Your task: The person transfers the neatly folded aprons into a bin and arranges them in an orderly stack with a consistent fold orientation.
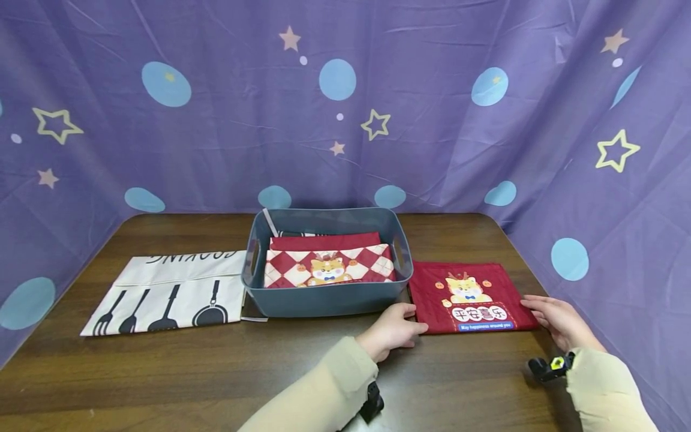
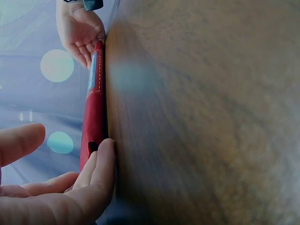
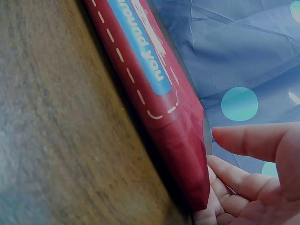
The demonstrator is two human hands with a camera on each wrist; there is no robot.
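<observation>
A folded red apron (image 1: 432, 285) with a cartoon animal print lies on the table, right of the basket. My left hand (image 1: 396, 329) is at its front left corner; in the left wrist view, the fingertips (image 2: 107, 147) touch its edge, with the thumb held apart. My right hand (image 1: 558, 321) is at the apron's right edge. In the right wrist view, its fingers (image 3: 236, 178) reach against the end of the red apron (image 3: 180, 150), and the thumb stands off it. Neither thumb presses on the cloth.
A blue-grey basket (image 1: 324, 302) holds folded cloths, including a red-and-white checked one (image 1: 286, 270) in front. Left of it lies a folded white apron (image 1: 183, 294) with black utensil prints. A purple curtain (image 1: 227, 120) hangs behind the wooden table (image 1: 162, 378).
</observation>
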